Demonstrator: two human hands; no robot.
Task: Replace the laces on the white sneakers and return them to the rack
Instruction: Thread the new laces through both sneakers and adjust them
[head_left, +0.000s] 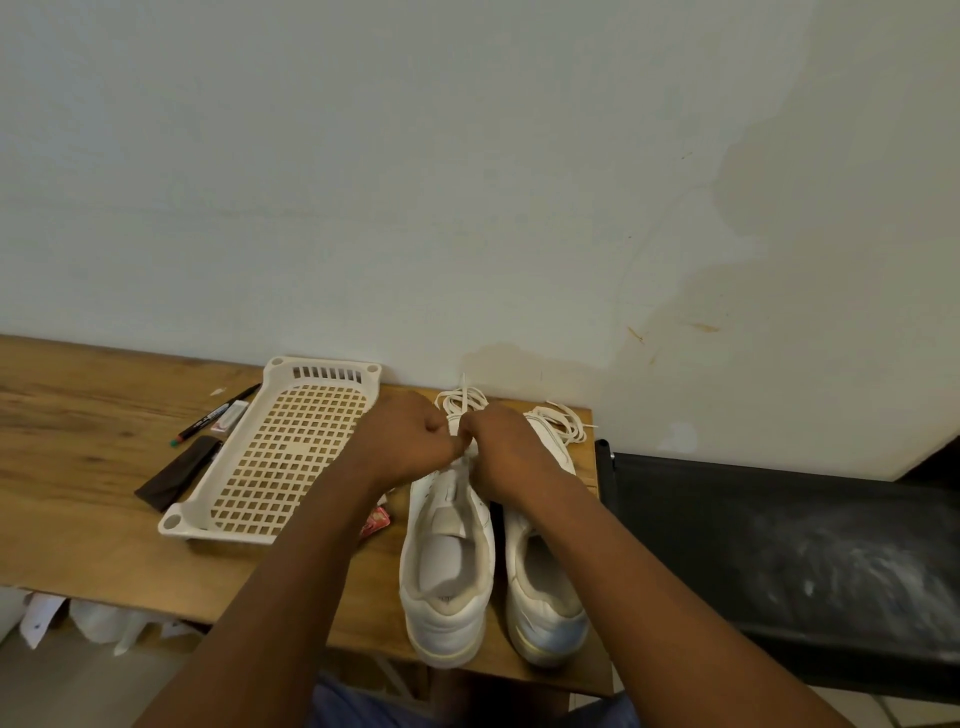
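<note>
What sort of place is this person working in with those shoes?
Probably a room in a home, used as a makeshift work spot, not a shop. A wooden table stands against a stained, plain wall, with a marker pen and a white plastic rack lying beside the white sneakers.

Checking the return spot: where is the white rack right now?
In the head view, the rack lies flat on the wooden table, left of the left hand, against the wall.

No text, brand or number can be read. The marker (218, 414) left of the white rack (270, 457) carries printing too blurred to make out. The small box (228, 416) beside it likewise.
</note>
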